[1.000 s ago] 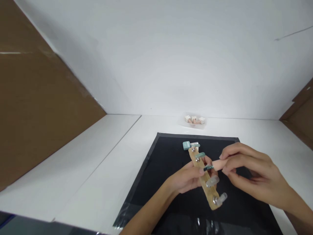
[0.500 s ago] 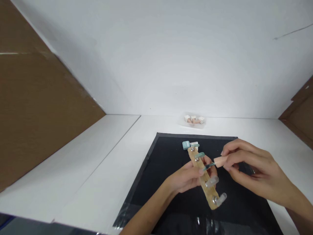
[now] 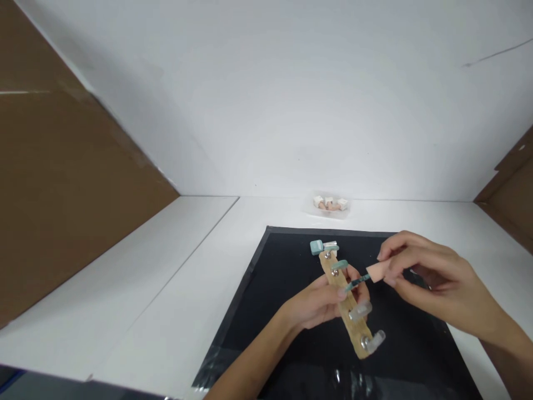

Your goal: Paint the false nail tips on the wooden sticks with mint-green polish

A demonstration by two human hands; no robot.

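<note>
My left hand (image 3: 318,300) grips a pale wooden strip (image 3: 353,332) round its middle, thumb on top. False nails stand out from metal knobs along the strip. The two at the far end are green, including this green nail (image 3: 340,265); a clear nail (image 3: 360,311) and another clear nail (image 3: 377,340) sit nearer me. Between thumb and fingers, my right hand (image 3: 428,275) pinches the peach cap of a nail polish brush (image 3: 378,270). Its green-coated bristles reach the strip near my left thumb, at a nail mostly hidden by the brush and fingers.
Behind the strip, a green polish bottle (image 3: 316,247) stands on the black mat (image 3: 266,278). A small silvery-white item lies beside it, partly covered. Farther back is a clear tray (image 3: 310,208) with several white and peach pieces. Brown panels and a white wall enclose the white table.
My right hand has lifted slightly, tilting the brush more steeply while its tip stays near my left thumb. The left hand and strip have hardly moved.
</note>
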